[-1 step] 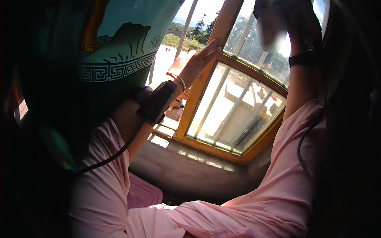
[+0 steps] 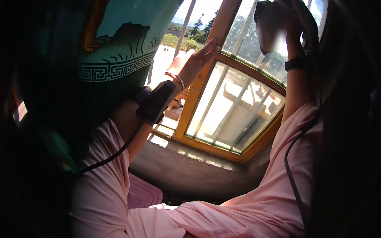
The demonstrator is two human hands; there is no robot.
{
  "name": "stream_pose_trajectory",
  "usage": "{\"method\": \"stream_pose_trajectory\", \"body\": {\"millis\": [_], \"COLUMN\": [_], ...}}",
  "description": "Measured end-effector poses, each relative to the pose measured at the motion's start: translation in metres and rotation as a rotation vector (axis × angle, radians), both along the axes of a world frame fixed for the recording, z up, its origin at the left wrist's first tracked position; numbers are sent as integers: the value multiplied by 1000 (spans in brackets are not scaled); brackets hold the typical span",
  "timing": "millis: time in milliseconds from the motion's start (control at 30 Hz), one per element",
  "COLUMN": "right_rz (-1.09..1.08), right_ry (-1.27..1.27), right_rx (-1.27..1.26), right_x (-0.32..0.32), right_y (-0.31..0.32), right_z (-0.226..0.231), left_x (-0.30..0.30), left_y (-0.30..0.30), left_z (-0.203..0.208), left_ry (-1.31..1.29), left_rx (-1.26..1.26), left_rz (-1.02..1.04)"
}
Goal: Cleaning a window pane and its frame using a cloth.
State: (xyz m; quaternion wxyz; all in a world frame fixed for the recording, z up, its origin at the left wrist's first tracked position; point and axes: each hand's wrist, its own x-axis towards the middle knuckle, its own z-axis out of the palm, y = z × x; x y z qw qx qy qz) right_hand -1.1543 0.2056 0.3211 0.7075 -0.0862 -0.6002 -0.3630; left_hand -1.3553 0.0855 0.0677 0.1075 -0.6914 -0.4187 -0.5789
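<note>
Window sash (image 2: 250, 72) with yellow wooden frame stands between one and two o'clock of the view, and the left hand (image 2: 193, 65), near twelve o'clock, lies against its outer edge. This hand is open, the palm flat and the fingers extended, gripping nothing; it is probably placed so to steady the frame by light pressure. The right hand (image 2: 293, 23) is raised in front of the upper glass, toward half past one. Dark shapes and glare surround it, so one cannot tell whether it is wide, narrow or holding something. Its height suggests that the upper glass is what it needs to reach.

On the left forearm a black device (image 2: 158, 102) is strapped, with its cable (image 2: 107, 161) running toward eight o'clock, perhaps so that the fingers remain free. A black band (image 2: 297, 63) circles the right wrist.

Farther out, metal bars (image 2: 184, 31) at twelve o'clock appear past the edge of the sash, which seems opened inward. A teal painted surface (image 2: 123, 49) fills ten to eleven o'clock, and a pinkish plastic piece (image 2: 143, 192) lies low at seven.
</note>
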Motion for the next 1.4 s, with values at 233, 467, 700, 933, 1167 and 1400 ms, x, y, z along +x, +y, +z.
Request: {"method": "stream_pose_trajectory", "body": {"millis": [233, 467, 700, 933, 1167, 1400], "right_rz": [6, 96, 176, -196, 830, 250], "right_ry": [-199, -348, -390, -764, -524, -229], "right_rx": [-84, -227, -217, -243, -814, -69], "right_x": [18, 5, -3, 24, 29, -2], "right_y": [45, 65, 68, -16, -2, 23], "right_z": [-70, -121, -92, -91, -158, -160], "left_x": [-25, 25, 82, 73, 68, 20], "left_y": [27, -4, 23, 36, 34, 16], "left_z": [-7, 8, 40, 54, 47, 9], "left_ry": [645, 592, 676, 691, 767, 806], "left_rx": [325, 258, 537, 431, 328, 221], "left_rz": [808, 850, 569, 639, 754, 789]}}
